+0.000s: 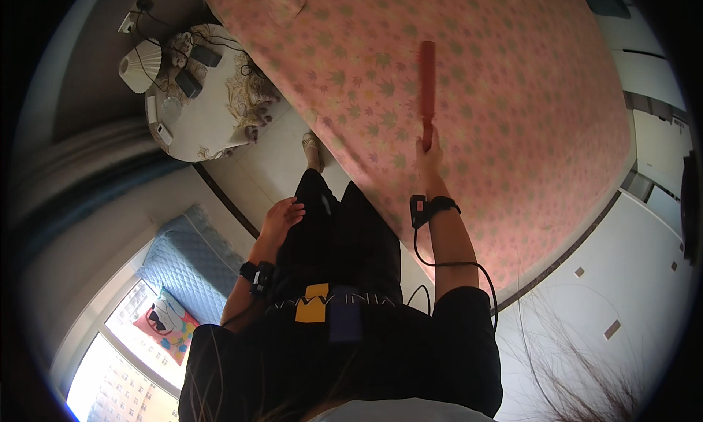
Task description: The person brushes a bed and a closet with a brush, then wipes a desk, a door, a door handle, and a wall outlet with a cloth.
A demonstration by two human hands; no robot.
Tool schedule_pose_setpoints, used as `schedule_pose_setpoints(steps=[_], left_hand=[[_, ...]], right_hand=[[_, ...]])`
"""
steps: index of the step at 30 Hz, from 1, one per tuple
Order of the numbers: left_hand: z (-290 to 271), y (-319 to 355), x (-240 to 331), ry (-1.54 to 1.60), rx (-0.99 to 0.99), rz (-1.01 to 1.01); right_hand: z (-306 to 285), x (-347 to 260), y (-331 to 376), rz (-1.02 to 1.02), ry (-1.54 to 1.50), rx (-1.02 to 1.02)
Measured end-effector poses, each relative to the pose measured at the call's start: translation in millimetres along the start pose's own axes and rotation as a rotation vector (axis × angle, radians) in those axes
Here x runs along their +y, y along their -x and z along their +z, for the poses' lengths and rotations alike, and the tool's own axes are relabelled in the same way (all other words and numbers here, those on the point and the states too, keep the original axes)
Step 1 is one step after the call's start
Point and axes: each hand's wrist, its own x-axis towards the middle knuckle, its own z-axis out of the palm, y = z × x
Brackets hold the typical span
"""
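Note:
My right hand (430, 154) is closed round the handle of a long red bed brush (426, 81). The brush points away from me over a bed (505, 129) spread with a pink leaf-patterned sheet. Whether its bristles touch the sheet, I cannot tell. Beside my left thigh, my left hand (284, 215) hangs with loosely bent fingers and holds nothing. A black band with a small box (419, 211) and a cable sits on my right wrist, and a similar band (258, 275) is on the left one.
At the left stands a round bedside table (212, 114) with a lace-edged cloth, bearing a pleated lamp (140, 65), dark boxes and cables. A blue quilted pad (194, 250) and a colourful cushion (167, 325) lie by the window. White cabinets (663, 143) stand at the right.

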Motion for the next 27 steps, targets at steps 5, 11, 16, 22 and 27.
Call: schedule_pose_setpoints(steps=[5, 11, 16, 22, 27], left_hand=[[-12, -40, 36, -0.076, -0.066, -0.041], [-69, -61, 89, -0.077, 0.018, -0.007], [-114, -75, 132, -0.095, 0.075, -0.006], [-138, -101, 157, 0.033, 0.065, 0.023], [-144, -104, 164, 0.083, 0.104, -0.02]], right_hand=[[52, 23, -39, 0.18, -0.164, 0.298], [197, -60, 64, -0.316, 0.056, -0.536], [206, -116, 47, -0.435, 0.265, -0.924], [174, -137, -61, -0.089, 0.103, -0.378], [215, -160, -149, 0.15, -0.09, -0.018]])
